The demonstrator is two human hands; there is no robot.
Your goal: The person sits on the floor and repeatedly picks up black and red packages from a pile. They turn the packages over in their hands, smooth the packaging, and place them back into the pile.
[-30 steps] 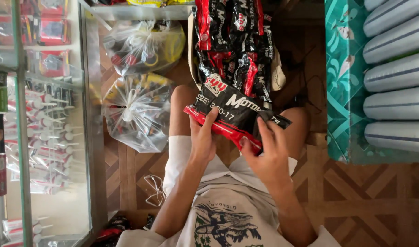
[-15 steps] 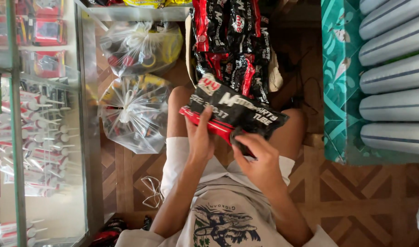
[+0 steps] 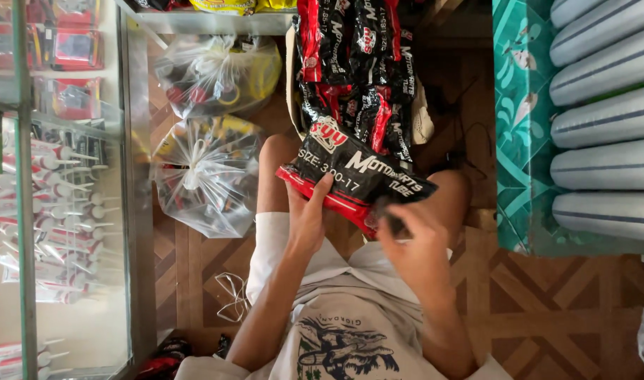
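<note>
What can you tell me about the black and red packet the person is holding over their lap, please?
The black and red packet is a flat, glossy plastic pouch, mostly black with white print and a red band along its near edge. It lies tilted across the person's knees, just below a pile of similar packets. The left hand grips its red edge from below, thumb on top. The right hand touches its lower right corner, where something dark sits under the fingers. It looks sealed and slightly crumpled.

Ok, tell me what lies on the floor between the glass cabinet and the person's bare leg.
In the head view, a knotted clear plastic bag sits there on the wooden floor, beside the glass cabinet and the leg.
</note>
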